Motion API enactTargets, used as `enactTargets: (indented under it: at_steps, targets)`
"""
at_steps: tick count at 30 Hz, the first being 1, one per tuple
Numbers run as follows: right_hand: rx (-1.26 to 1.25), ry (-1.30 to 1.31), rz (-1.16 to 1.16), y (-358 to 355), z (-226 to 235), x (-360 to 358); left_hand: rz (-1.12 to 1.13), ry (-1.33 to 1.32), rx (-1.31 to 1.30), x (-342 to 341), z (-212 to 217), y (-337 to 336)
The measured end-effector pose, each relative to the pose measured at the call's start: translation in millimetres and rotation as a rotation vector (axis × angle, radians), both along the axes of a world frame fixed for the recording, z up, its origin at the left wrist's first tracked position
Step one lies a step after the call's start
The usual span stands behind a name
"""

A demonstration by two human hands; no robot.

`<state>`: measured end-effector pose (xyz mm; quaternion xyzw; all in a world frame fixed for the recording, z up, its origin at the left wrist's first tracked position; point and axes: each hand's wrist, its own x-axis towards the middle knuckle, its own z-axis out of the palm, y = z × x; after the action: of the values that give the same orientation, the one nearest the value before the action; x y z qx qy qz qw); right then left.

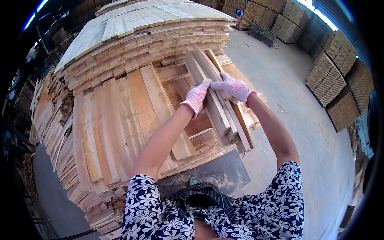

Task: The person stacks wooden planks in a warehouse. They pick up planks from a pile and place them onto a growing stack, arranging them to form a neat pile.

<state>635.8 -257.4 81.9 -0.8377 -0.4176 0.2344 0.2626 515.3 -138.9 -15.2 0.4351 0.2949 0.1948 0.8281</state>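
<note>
Several long wooden planks (216,114) stand on edge, side by side, at the right side of a board stack. My left hand (196,99), in a pink-and-white knit glove, grips the left side of this bundle near its middle. From the right, my right hand (237,89), gloved the same way, reaches over the planks and holds them, its fingertips close to the left hand. Most fingertips are hidden behind the wood and gloves. Left of the bundle, a row of flat planks (108,128) forms the top layer, with a gap showing lower boards (198,124).
A higher stack of boards (152,24) rises behind. Scrap strips (54,128) pile up on the left. A dark flat slab (216,170) lies at the near edge. Stacked timber (326,68) lines the concrete floor (296,108) at right; a person (239,15) stands far off.
</note>
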Motion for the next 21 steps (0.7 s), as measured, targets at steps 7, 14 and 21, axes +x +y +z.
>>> enactTargets:
  at_steps: [7, 14, 21]
  targets:
    - [0.05, 0.257, -0.192, -30.8, -106.8, 84.6, -0.042, 0.304, 0.29, 20.6, -31.4, 23.6]
    - [-0.178, -0.323, -0.245, -38.4, -106.7, 68.3, -0.094, -0.004, 0.035, -91.9, 63.1, 21.0]
    - [-0.209, -0.146, -0.221, -38.5, -85.4, 83.4, 0.019, 0.236, 0.391, -243.2, 82.1, 37.9]
